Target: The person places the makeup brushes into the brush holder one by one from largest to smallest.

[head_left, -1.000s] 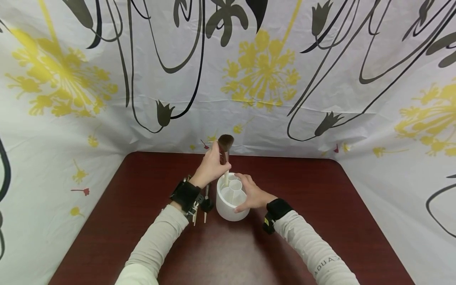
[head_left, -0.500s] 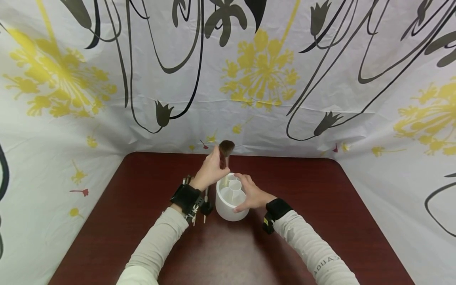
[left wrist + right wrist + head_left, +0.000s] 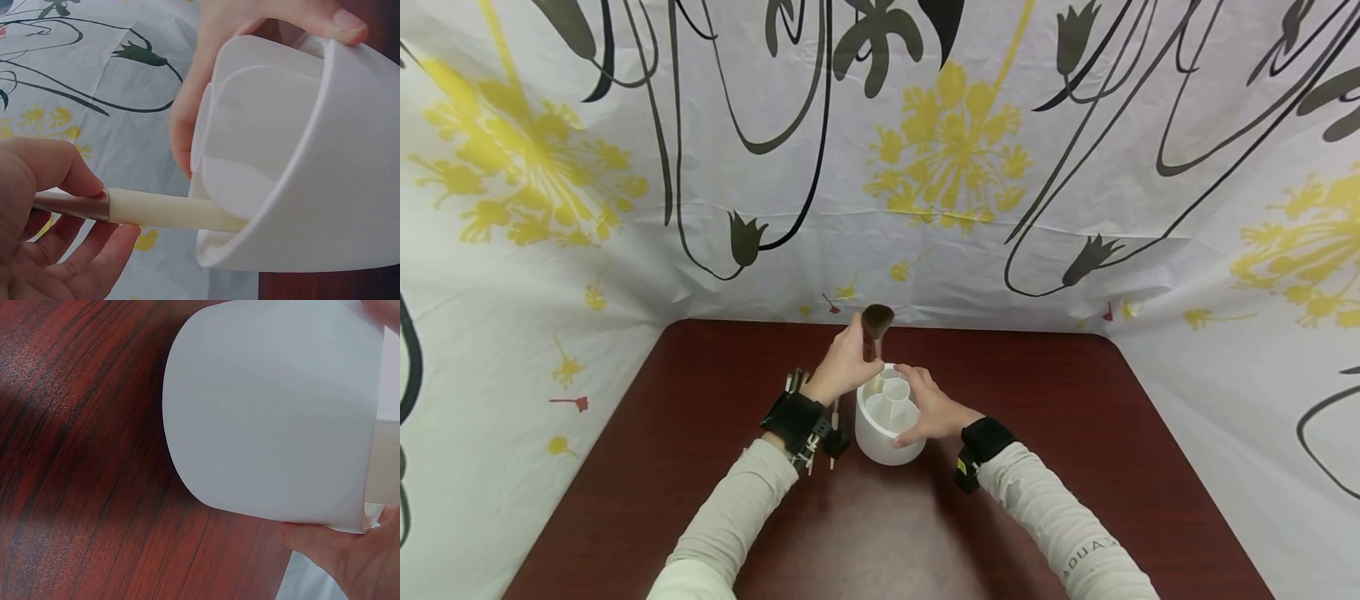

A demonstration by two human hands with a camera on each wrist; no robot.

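Note:
My left hand (image 3: pixel 846 358) pinches a makeup brush (image 3: pixel 877 322) with a dark fluffy head pointing up. In the left wrist view, thumb and fingers hold its metal collar, and the cream handle (image 3: pixel 169 209) reaches down inside the rim of a white round brush holder (image 3: pixel 889 442). Several compartments divide the holder, which stands upright on the table. From the right side, my right hand (image 3: pixel 936 410) grips the holder, thumb at the near rim and fingers at the far rim. The handle's lower end is hidden inside the holder.
More brushes (image 3: pixel 835 417) lie on the dark red wooden table (image 3: pixel 1037 392), left of the holder and partly hidden under my left wrist. A white patterned cloth (image 3: pixel 820 167) hangs behind the table and along its sides.
My left hand has lowered slightly, and the makeup brush has sunk deeper into the holder. My right hand keeps its grip on the holder without visible movement.

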